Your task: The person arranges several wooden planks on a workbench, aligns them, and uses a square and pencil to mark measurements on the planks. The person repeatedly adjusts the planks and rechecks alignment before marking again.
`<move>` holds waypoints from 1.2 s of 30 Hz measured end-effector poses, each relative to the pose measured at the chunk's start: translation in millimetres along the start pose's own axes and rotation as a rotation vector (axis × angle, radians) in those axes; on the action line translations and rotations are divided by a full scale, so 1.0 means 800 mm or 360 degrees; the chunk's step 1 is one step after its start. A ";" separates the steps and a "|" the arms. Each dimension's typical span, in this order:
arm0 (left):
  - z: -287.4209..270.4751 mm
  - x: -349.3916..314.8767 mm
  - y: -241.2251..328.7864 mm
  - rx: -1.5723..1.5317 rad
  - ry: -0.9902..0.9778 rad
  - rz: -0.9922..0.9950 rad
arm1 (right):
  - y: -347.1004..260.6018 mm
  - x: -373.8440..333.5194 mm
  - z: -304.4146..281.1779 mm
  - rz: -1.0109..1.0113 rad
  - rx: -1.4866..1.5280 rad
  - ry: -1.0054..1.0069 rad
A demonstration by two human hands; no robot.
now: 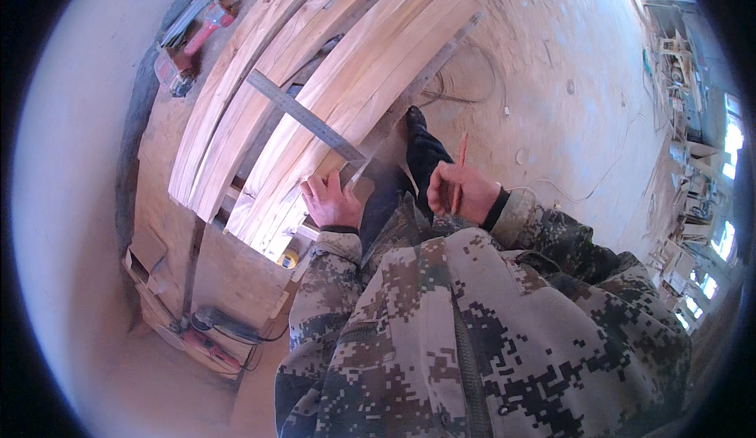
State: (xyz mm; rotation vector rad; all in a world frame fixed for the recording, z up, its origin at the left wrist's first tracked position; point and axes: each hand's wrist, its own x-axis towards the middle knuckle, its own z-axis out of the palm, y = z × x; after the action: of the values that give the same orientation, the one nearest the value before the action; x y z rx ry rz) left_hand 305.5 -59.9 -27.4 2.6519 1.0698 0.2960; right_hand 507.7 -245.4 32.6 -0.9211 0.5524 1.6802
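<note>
My left hand (332,203) lies on the near end of the wooden boards (315,125), fingers apart on the wood. Close beside its fingertips is the near end of a metal square (303,115). The square's long marked blade crosses the boards at a slant toward the far left. To the right, clear of the wood, my right hand (463,192) is closed around a reddish pencil (462,155) that points upward. Whether my left hand touches the square I cannot tell.
More long, curved timbers (228,123) lie to the left. A red power tool (209,29) rests beyond them, and another corded tool (213,347) is at the lower left. A yellow tape measure (289,259) sits by the board ends. Cable (492,72) loops across the floor.
</note>
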 end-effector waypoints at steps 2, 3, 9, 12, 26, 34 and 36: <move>0.002 0.001 -0.003 -0.0066 -0.0037 0.0003 | -0.010 0.003 0.000 -0.0159 0.0047 -0.0086; 0.003 0.001 -0.004 -0.0100 -0.0054 0.0008 | -0.012 0.004 0.000 -0.0141 0.0063 -0.0038; 0.007 0.003 -0.007 -0.0123 -0.0102 -0.0015 | 0.001 0.015 0.016 -0.0202 -0.0312 0.0041; 0.007 0.003 -0.008 -0.0091 -0.0111 0.0012 | 0.007 0.023 0.025 -0.0311 -0.0514 0.0052; 0.000 0.007 -0.007 -0.0118 -0.0163 -0.0022 | 0.000 0.050 0.064 -0.0903 -0.1654 0.0086; -0.003 0.010 -0.003 -0.0108 -0.0150 -0.0004 | -0.022 0.069 0.074 -0.1676 -0.2127 -0.0013; -0.005 0.009 -0.004 -0.0138 -0.0164 -0.0024 | -0.029 0.071 0.079 -0.1631 -0.2274 -0.0071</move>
State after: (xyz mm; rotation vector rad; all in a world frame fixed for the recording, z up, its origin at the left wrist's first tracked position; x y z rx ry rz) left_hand 307.5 -51.7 -24.1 2.5518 1.0206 0.1955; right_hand 504.5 -157.5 26.2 -1.6945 -1.1984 0.9019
